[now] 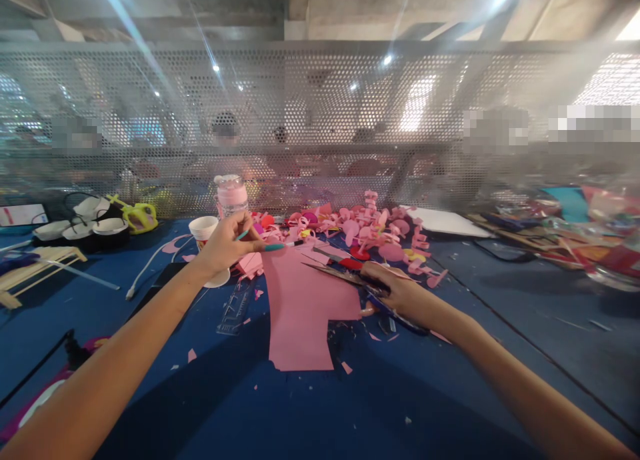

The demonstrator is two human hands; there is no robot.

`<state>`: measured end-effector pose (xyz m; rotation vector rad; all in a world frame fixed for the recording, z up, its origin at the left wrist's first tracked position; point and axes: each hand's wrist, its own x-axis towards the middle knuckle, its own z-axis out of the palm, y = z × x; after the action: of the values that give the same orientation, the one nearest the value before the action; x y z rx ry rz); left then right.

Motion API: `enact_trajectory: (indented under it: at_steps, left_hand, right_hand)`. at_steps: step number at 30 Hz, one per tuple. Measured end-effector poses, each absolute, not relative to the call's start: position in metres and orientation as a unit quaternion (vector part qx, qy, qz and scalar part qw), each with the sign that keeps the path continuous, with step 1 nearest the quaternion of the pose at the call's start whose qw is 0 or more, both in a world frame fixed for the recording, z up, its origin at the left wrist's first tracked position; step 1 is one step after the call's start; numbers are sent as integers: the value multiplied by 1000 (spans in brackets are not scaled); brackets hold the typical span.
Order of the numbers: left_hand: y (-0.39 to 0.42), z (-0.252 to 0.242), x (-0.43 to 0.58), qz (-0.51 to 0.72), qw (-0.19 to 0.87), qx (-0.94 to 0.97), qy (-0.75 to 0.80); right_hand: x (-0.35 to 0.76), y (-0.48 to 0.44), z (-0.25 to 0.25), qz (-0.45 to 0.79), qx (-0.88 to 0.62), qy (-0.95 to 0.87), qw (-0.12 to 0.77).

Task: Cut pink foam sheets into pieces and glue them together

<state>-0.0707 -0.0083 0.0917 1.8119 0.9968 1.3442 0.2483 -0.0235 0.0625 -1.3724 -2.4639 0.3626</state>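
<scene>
My left hand (227,241) is closed round a teal pen (273,247) whose tip points right, above the top edge of a pink paper sheet (300,307) lying on the blue table (450,353). My right hand (395,290) is closed on blue-handled scissors (350,273), their blades open and pointing left over the sheet's right edge. Behind both hands lies a heap of pink and red cut paper shapes (365,230).
A white paper cup (204,230) and a pink-lidded jar (231,195) stand behind my left hand. A clear ruler (235,310) lies left of the sheet. Bowls (95,228), wooden sticks (35,263) and a cable (150,263) are at left; coloured material (575,233) at right. A perforated metal screen (320,127) closes the back.
</scene>
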Motion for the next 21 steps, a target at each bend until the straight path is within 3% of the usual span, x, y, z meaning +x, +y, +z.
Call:
enact_trajectory:
  at_steps: [11,21]
  left_hand:
    - [-5,89,-73,520,309,698,383]
    - [-8,92,-70,519,330,690,382]
  right_hand:
    - [246,-22,58,139,-485,-851,150]
    - [241,-29,69,225,-426,-864,146]
